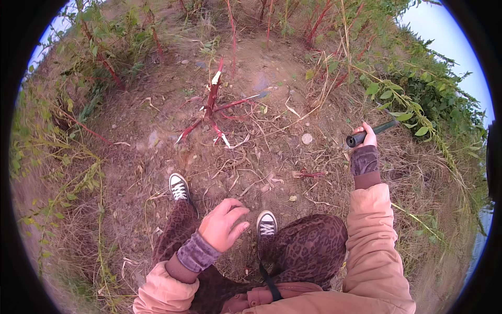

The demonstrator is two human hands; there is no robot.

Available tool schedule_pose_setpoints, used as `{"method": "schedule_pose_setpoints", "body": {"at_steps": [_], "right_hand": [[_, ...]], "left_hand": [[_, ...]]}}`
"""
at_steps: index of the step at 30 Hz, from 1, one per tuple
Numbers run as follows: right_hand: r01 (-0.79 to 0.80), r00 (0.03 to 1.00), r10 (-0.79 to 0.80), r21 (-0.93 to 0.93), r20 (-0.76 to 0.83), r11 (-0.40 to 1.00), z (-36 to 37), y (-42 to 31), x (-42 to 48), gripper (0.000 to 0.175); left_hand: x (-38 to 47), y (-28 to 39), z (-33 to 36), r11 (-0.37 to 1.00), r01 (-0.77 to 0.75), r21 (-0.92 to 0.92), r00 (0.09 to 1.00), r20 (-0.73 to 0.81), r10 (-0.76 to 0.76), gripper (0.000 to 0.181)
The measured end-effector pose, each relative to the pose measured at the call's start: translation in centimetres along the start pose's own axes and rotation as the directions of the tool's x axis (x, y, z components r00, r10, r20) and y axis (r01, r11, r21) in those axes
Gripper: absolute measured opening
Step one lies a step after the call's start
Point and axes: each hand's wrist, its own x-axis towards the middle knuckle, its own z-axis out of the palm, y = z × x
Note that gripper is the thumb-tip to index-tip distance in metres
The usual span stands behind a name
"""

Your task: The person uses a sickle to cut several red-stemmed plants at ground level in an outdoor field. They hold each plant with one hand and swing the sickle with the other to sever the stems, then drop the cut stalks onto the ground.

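My right hand (366, 135) is out to the right, wrapped around the dark tubular handle (382, 127) of a hand tool. The handle's hollow end faces me, while the tool's far end is hard to make out against the leaves. Over my legs hangs my left hand (224, 223), empty, its fingers apart and slightly curled. In front of my feet a red-stemmed plant stump (212, 96) rises from the soil. Its cut side branches spread outward and show pale, slanted ends. Neither hand touches the stump.
My two canvas shoes (179, 187) stand on dry soil (235, 172) strewn with stalks. A broken red stem piece (310, 174) and a round stone (307, 138) lie right of centre. Leafy weeds (423, 106) crowd the right; more red stems (102, 59) grow at the upper left.
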Motion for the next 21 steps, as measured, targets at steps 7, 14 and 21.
{"method": "schedule_pose_setpoints", "body": {"at_steps": [7,14,21], "right_hand": [[0.039,0.982,-0.060,-0.119,-0.179,0.992,3.5,8.5,7.3,0.010],[-0.991,0.117,0.965,-0.039,0.235,0.129,3.8,19.3,-7.1,0.022],[-0.889,0.187,0.958,-0.377,0.217,0.259,7.7,16.4,-15.5,0.012]], "left_hand": [[0.7,-0.2,-1.1,1.000,0.031,0.005,0.999,-0.013,-0.030,0.025],[1.5,-0.9,-0.5,0.999,0.038,0.034,0.999,-0.035,-0.037,0.024],[0.6,-1.7,0.2,0.996,0.014,0.091,0.999,-0.033,-0.012,0.022]]}}
